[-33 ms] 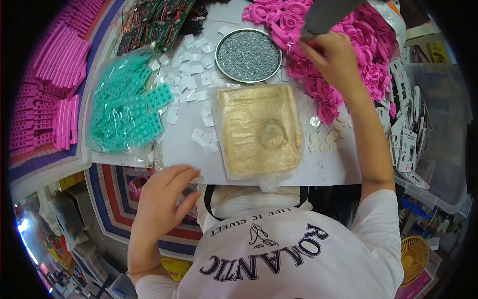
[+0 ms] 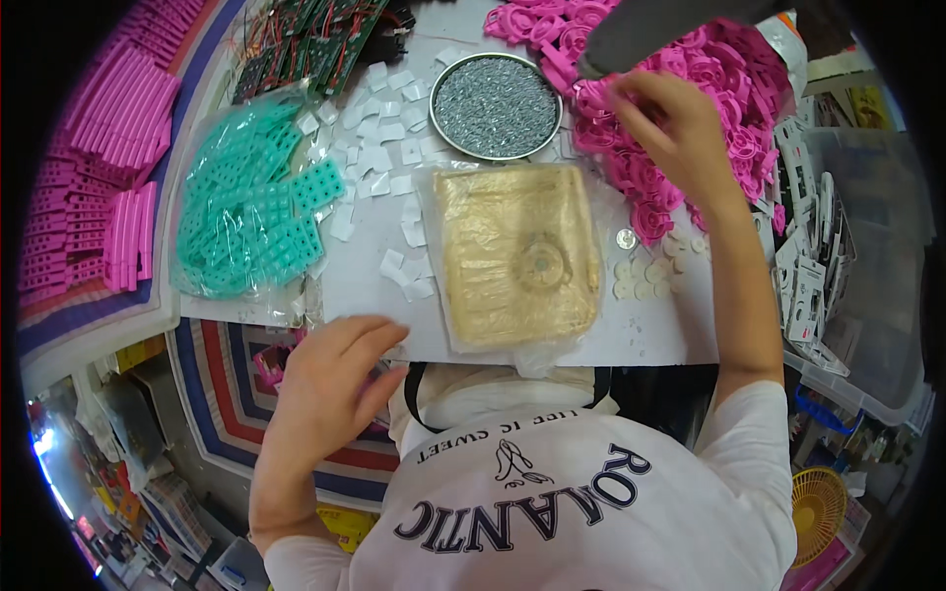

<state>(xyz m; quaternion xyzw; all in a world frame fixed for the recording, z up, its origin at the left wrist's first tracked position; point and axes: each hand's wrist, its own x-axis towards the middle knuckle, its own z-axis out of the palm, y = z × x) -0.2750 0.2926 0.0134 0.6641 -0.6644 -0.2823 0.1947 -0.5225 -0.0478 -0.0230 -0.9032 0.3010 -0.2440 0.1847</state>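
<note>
My right hand (image 2: 675, 128) is over a heap of pink plastic parts (image 2: 724, 113) at the far right. Its thumb and fingertips come together at a pink plastic part (image 2: 593, 96), seemingly pinching it; the far fingers are partly hidden. Just beyond them hangs a dark grey, rounded tool-like body (image 2: 650, 37), its kind unclear. At the table's near edge, my left hand (image 2: 340, 379) has its fingers stretched and its thumb apart, with nothing visible in it. In front of me lies a yellowish plastic housing with a round fitting, in a clear bag (image 2: 493, 251).
A round metal dish (image 2: 496, 105) holds small screws. Scattered white square pieces (image 2: 379, 158), bagged turquoise parts (image 2: 251, 212) and green circuit boards (image 2: 315, 44) lie left. Small round discs (image 2: 645, 278) are right of the housing. Pink housings (image 2: 108, 148) are stacked far left.
My right hand has drawn back slightly to the right and nearer, away from the grey body. My left hand has shifted slightly right. The grey body has moved a little left.
</note>
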